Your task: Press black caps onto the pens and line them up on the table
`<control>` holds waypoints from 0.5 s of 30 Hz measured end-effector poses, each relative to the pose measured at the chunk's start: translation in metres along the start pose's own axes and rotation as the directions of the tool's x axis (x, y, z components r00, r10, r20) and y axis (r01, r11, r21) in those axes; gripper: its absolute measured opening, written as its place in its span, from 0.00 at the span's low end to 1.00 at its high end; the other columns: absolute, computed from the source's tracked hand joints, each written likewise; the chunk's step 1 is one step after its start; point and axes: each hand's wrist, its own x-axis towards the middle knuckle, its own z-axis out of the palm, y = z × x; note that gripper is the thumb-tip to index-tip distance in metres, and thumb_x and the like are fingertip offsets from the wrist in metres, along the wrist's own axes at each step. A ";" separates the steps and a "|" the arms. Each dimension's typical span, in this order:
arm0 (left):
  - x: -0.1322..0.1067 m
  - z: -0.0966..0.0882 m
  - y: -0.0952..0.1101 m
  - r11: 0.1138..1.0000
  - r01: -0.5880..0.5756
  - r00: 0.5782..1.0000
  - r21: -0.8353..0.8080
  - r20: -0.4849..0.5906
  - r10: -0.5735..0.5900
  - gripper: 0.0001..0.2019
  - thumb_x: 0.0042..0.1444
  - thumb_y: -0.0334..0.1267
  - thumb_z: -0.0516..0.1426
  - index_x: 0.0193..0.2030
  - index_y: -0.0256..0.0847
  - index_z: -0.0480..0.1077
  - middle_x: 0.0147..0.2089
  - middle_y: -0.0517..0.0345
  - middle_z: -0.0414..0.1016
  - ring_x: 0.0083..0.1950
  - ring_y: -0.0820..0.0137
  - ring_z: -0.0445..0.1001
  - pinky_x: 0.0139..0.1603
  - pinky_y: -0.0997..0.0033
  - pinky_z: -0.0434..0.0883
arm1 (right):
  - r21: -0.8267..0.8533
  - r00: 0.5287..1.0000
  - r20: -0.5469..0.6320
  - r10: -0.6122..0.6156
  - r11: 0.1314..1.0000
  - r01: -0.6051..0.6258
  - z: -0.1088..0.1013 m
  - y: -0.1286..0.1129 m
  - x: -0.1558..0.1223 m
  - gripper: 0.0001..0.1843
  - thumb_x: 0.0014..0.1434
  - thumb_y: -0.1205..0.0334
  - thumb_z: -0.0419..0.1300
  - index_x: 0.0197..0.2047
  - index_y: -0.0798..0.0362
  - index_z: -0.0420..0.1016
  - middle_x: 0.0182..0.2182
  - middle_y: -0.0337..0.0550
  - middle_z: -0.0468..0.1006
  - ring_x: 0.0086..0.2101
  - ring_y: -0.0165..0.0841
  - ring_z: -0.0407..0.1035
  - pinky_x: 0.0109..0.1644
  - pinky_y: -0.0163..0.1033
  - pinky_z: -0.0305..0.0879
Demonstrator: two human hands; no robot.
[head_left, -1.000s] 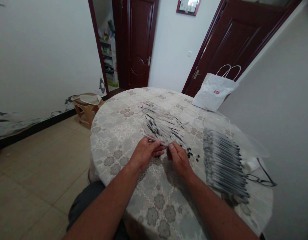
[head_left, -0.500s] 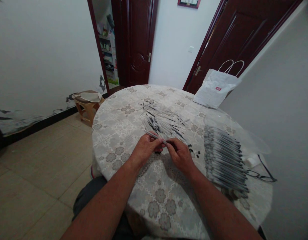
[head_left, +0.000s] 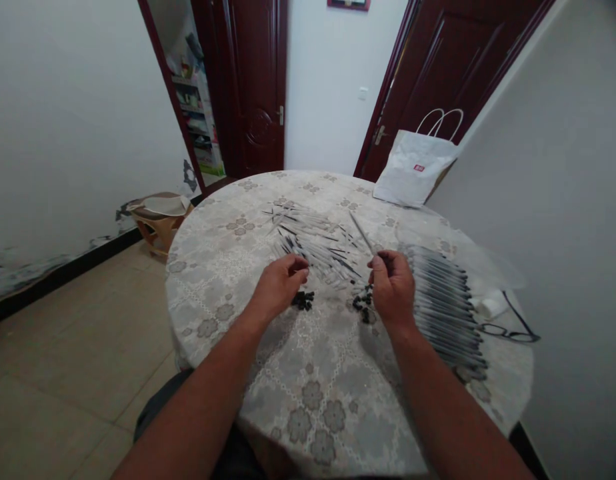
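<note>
The fingers [head_left: 379, 265] of the right hand [head_left: 395, 290] are closed, thumb against forefinger, on the lower end of a slender grey rod [head_left: 362, 233], which slants up and to the left, its far end clear of the hand. The left hand [head_left: 278, 285] is half curled, thumb and fingertips close together; whether a small item lies between them cannot be told. Just below its fingertips sits a cluster of black pieces [head_left: 303, 301]; a second, looser scatter of black pieces [head_left: 362, 305] lies just left of the right hand. Between and beyond the hands, a loose pile of thin rods [head_left: 315, 247], white and dark, spreads at mixed angles over the patterned tablecloth [head_left: 308, 360]. To the right, partly behind the right hand and forearm, a neat row of grey rods [head_left: 445, 300] lies side by side, with clear plastic [head_left: 485, 260] beyond it. Eyeglasses [head_left: 511, 333] rest near the right edge, beside a white object [head_left: 492, 305] too indistinct to name. A white paper bag [head_left: 415, 170] stands at the far right of the round table.
</note>
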 end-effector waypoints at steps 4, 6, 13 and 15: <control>0.014 0.030 0.008 0.902 -0.200 0.973 0.383 0.185 0.137 0.11 0.59 0.33 0.60 0.47 0.40 0.79 0.45 0.48 0.82 0.46 0.59 0.80 0.50 0.62 0.71 | 0.019 1.000 -0.030 0.009 1.000 -0.008 -0.001 0.000 0.002 0.15 0.66 0.51 0.56 0.47 0.52 0.72 0.33 0.41 0.79 0.29 0.32 0.71 0.35 0.37 0.66; 0.020 0.046 0.013 0.826 -0.259 0.953 0.501 0.270 0.135 0.12 0.60 0.33 0.60 0.49 0.39 0.79 0.48 0.46 0.82 0.50 0.57 0.79 0.52 0.61 0.70 | 0.018 0.999 -0.030 0.012 1.000 -0.012 -0.001 -0.002 0.002 0.14 0.67 0.51 0.56 0.47 0.51 0.72 0.34 0.41 0.79 0.30 0.32 0.71 0.35 0.36 0.66; 0.026 0.098 0.021 0.596 -0.407 0.895 0.692 0.434 0.107 0.12 0.62 0.31 0.56 0.48 0.41 0.79 0.47 0.44 0.78 0.53 0.56 0.75 0.52 0.62 0.70 | -0.020 0.999 -0.029 -0.029 0.999 0.028 -0.003 -0.006 0.001 0.11 0.67 0.54 0.57 0.48 0.50 0.73 0.34 0.40 0.80 0.34 0.35 0.74 0.40 0.39 0.68; 0.027 0.105 0.019 0.540 -0.424 0.891 0.727 0.442 0.104 0.12 0.62 0.28 0.54 0.47 0.40 0.78 0.48 0.44 0.76 0.53 0.57 0.74 0.51 0.63 0.70 | -0.013 0.999 -0.024 -0.048 0.999 0.048 -0.003 -0.006 0.001 0.11 0.67 0.55 0.57 0.48 0.50 0.73 0.35 0.41 0.80 0.36 0.35 0.75 0.43 0.40 0.69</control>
